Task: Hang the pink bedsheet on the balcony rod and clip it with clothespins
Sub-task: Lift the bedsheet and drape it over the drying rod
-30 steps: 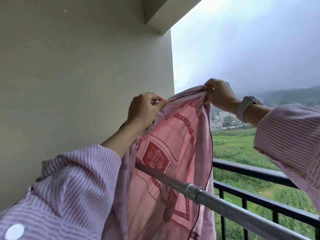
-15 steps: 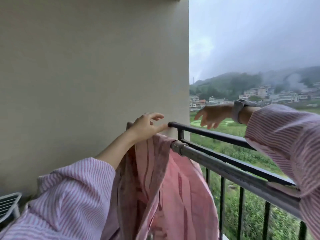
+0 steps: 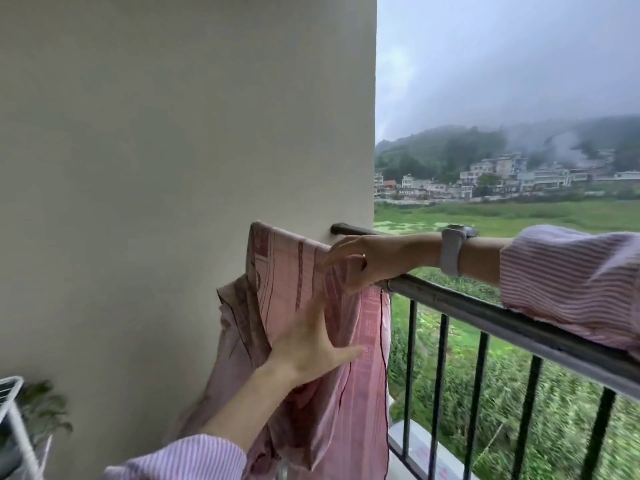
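The pink bedsheet point(image 3: 311, 306) is hanging bunched over the balcony rod point(image 3: 485, 311) at its wall end, draped down against the cream wall point(image 3: 173, 168) in thick folds rather than spread flat. The left hand point(image 3: 311, 344) is lying open on the hanging cloth, fingers straight and pressing it, while the right hand point(image 3: 367, 263) is resting at the top fold where sheet meets rod — its fingers are curling loosely against the fabric, though a real pinch is hard to make out. By the look of it, the draping step is being finished and the spreading is in hand; the next move is likely calling for the sheet to be drawn sideways along the rod so it is lying in one layer, then for clothespins to be fetched — none is showing here. Counted: one sheet, one rod, one black railing point(image 3: 436, 393) behind it, two hands, one watch point(image 3: 452, 251) on the right wrist, and one white rack point(image 3: 12, 410) with a plant point(image 3: 41, 414) at lower left.
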Available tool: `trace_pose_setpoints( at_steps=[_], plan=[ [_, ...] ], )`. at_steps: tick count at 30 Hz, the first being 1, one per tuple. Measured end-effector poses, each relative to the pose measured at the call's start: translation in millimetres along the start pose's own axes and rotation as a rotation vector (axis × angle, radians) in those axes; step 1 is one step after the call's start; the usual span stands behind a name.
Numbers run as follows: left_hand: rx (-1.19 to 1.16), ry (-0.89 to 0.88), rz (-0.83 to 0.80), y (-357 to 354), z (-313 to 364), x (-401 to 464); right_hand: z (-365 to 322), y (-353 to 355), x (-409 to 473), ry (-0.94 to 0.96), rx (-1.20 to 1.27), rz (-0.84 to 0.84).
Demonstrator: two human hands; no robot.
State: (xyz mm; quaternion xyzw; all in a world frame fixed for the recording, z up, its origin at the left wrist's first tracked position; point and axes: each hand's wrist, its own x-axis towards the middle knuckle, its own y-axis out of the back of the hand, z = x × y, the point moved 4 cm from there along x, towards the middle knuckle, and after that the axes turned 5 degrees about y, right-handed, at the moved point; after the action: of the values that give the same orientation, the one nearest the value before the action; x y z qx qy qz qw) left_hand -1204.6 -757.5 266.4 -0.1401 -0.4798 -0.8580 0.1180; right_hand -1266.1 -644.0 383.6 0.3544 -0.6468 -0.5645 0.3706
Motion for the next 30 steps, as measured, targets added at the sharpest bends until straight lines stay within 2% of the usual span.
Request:
trace_pose_setpoints(
  at_steps=[4,7,11,14,17,19,21,24,25,27,30],
  plan=[
    [-0.094,0.047,0.110,-7,-13,6,-1,-3,-3,0.008,-0.043,-0.052],
    [-0.208,-0.012,0.255,22,-18,3,-12,-6,-3,0.059,-0.088,-0.024],
    [-0.200,-0.140,0.508,74,0,0,-19,5,-2,0.028,-0.147,0.283],
    [-0.120,-0.180,0.527,98,19,4,-13,19,-9,-0.022,-0.078,0.560],
    [0.299,-0.224,0.462,103,46,6,-12,33,-19,-0.011,0.025,0.716],
    [0.517,-0.221,0.501,104,57,9,-14,42,-23,0.004,0.035,0.781],
    [0.505,-0.164,0.572,112,58,7,-12,56,-29,-0.018,-0.005,0.872],
    [0.339,-0.064,0.599,127,42,0,7,82,-43,-0.157,-0.003,1.018],
    [0.306,-0.034,0.586,131,37,-5,14,87,-47,-0.189,0.001,1.016],
    [0.239,0.001,0.561,135,32,-15,22,86,-50,-0.193,-0.015,0.902],
    [0.062,-0.082,0.583,139,49,-26,15,72,-48,-0.125,0.048,0.558]
  ],
)
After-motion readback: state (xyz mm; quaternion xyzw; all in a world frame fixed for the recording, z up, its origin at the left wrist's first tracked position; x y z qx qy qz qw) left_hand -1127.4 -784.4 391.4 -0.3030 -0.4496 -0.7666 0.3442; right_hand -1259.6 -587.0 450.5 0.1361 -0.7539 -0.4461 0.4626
